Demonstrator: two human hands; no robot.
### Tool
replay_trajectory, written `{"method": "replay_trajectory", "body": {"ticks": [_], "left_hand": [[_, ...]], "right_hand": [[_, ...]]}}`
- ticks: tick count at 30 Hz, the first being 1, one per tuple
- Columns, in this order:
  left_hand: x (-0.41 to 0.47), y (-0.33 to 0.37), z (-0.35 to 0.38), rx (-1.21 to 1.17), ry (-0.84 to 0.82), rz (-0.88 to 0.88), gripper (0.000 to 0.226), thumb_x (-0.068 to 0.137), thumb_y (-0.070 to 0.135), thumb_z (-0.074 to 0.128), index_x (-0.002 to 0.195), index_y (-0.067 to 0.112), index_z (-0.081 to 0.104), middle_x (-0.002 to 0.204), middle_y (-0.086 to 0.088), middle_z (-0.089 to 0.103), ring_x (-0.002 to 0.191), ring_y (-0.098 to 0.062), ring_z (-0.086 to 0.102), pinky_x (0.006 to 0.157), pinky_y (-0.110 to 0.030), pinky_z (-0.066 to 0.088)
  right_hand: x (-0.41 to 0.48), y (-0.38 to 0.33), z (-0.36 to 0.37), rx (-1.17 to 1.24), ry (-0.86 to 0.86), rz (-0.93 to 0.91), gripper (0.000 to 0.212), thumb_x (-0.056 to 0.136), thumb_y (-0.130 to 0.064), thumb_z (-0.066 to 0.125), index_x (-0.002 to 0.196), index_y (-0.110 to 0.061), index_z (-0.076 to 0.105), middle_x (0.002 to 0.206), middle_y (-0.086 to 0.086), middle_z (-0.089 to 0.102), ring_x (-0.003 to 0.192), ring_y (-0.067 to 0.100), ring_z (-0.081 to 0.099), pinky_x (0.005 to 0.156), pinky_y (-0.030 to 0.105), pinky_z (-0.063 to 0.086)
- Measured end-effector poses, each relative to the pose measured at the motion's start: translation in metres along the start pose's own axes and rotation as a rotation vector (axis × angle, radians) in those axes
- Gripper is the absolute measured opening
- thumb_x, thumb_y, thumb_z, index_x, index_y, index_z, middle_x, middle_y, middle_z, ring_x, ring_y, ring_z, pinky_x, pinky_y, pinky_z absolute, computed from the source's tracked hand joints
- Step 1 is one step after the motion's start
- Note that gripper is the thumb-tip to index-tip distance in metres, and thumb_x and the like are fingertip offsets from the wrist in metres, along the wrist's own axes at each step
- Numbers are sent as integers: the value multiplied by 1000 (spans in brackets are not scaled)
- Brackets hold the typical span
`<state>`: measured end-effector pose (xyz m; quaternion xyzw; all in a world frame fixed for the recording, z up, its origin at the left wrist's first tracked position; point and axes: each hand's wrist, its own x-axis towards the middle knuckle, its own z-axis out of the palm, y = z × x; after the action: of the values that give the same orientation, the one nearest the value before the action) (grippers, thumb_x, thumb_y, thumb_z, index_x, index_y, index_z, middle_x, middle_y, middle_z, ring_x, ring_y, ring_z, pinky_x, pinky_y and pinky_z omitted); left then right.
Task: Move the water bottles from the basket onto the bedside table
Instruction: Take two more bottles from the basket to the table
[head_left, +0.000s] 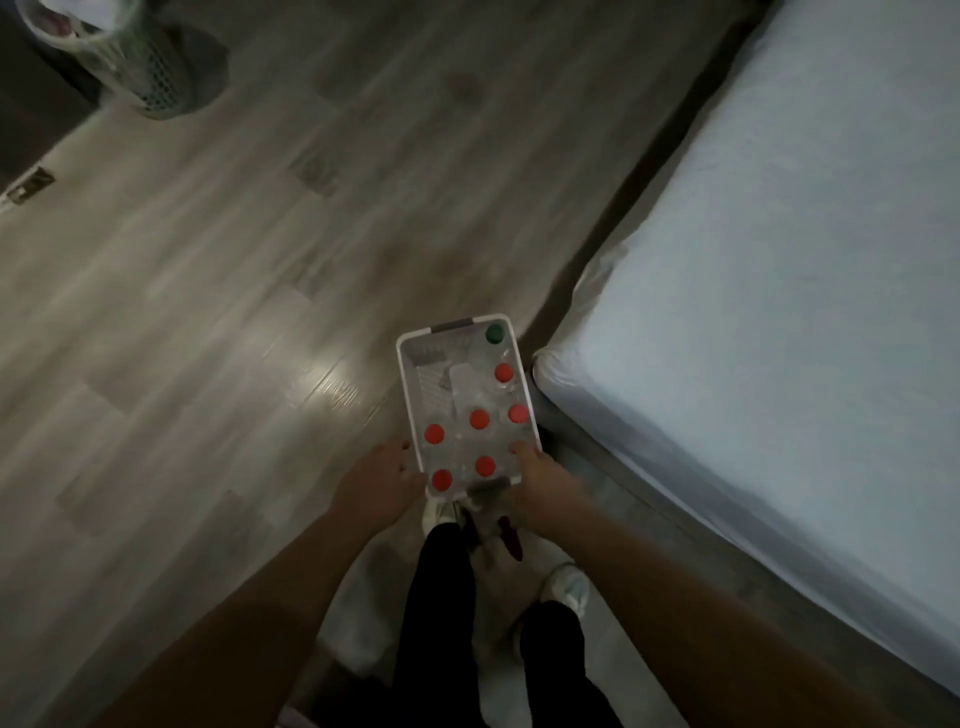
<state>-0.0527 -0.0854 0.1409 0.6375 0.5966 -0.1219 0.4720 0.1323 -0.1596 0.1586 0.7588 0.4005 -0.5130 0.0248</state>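
A white plastic basket (406, 364) hangs low in front of my legs, over the wooden floor and just left of the bed corner. Several clear water bottles stand in it: several have red caps (479, 419) and one at the far right corner has a green cap (494, 333). The basket's far left part holds no bottles. My left hand (382, 480) grips the near left side of the basket. My right hand (540, 483) grips the near right side, with its fingers curled over the rim. No bedside table shows in the head view.
A bed with a pale blue sheet (779, 286) fills the right side, its corner close to the basket. A perforated bin (150, 67) stands at the far left on the grey wooden floor (260, 260). My legs and white shoes (569, 587) are below the basket.
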Motion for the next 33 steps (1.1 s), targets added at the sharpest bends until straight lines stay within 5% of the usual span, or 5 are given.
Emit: {"method": "replay_trajectory", "body": {"ticks": [9, 13, 18, 23, 33], "left_hand": [[114, -37, 50, 51, -138, 81, 69, 73, 59, 51, 133, 26, 40, 119, 1, 62, 103, -18, 62, 91, -39, 51], [144, -44, 65, 153, -122, 74, 66, 87, 42, 57, 143, 24, 28, 133, -3, 53, 119, -22, 53, 96, -30, 41], [168, -52, 71, 241, -168, 56, 70, 88, 45, 54, 147, 25, 22, 135, -7, 53, 124, -24, 51, 99, -31, 39], [177, -53, 77, 346, -153, 80, 70, 89, 46, 50, 149, 26, 17, 119, -5, 63, 110, -23, 59, 89, -31, 46], [175, -50, 75, 324, -36, 100, 61, 92, 40, 45, 147, 26, 24, 109, -6, 67, 97, -23, 64, 76, -28, 48]], "right_hand": [[133, 11, 49, -26, 90, 30, 53, 88, -29, 52, 135, -23, 31, 130, 5, 50, 119, 27, 50, 100, 47, 44], [170, 17, 61, -73, 104, 7, 57, 90, -34, 51, 141, -28, 27, 123, 5, 58, 111, 23, 57, 96, 38, 43], [188, 17, 66, -134, 128, -5, 45, 92, -35, 49, 135, -26, 38, 110, 4, 63, 101, 22, 61, 76, 29, 37], [202, 13, 70, -145, 145, -3, 35, 92, -32, 49, 125, -22, 45, 102, 5, 66, 92, 22, 64, 79, 34, 49], [201, 16, 70, -194, 163, -6, 40, 94, -35, 47, 132, -22, 43, 110, 4, 65, 99, 21, 62, 85, 34, 47]]}}
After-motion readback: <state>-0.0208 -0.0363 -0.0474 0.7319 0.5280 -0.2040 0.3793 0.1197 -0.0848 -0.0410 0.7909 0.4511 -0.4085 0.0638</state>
